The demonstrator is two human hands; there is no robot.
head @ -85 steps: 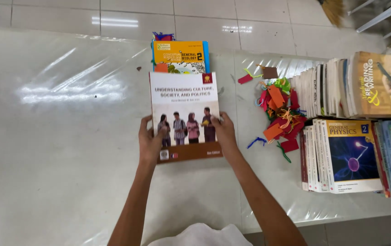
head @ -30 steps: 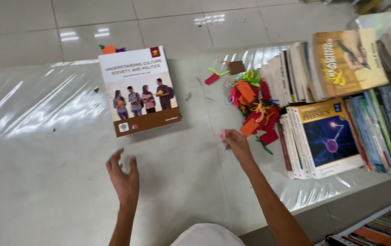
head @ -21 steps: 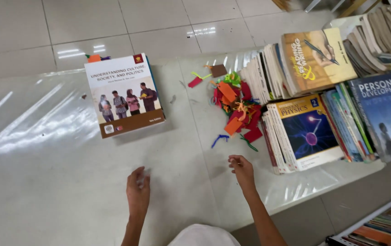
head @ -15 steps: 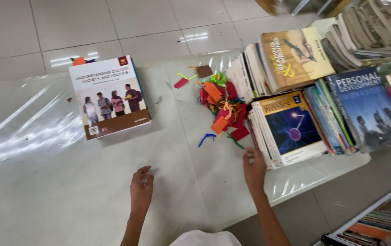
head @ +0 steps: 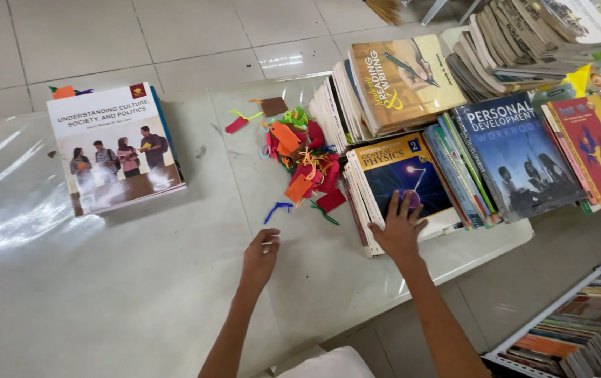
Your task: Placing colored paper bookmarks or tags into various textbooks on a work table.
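My right hand [head: 398, 231] lies flat with fingers spread on the cover of a dark blue book with a yellow top band [head: 402, 175], the top one of a row leaning at the right of the table. My left hand [head: 261, 256] hovers over the plastic-covered table [head: 104, 280] with loosely curled fingers and holds nothing. A white and brown book showing several people [head: 115, 147] lies on a small stack at the far left of the table, apart from both hands.
A heap of red, orange and green paper tags with strings [head: 300, 164] lies between the hands and the book rows. More books [head: 517, 150] fill the right side, with a tall pile [head: 524, 35] behind. A shelf of books [head: 581, 329] stands at the lower right. Tiled floor lies beyond.
Both hands let go of the white and brown book and left it on the far stack. The view swung right. My right hand reached across and landed on the dark blue book.
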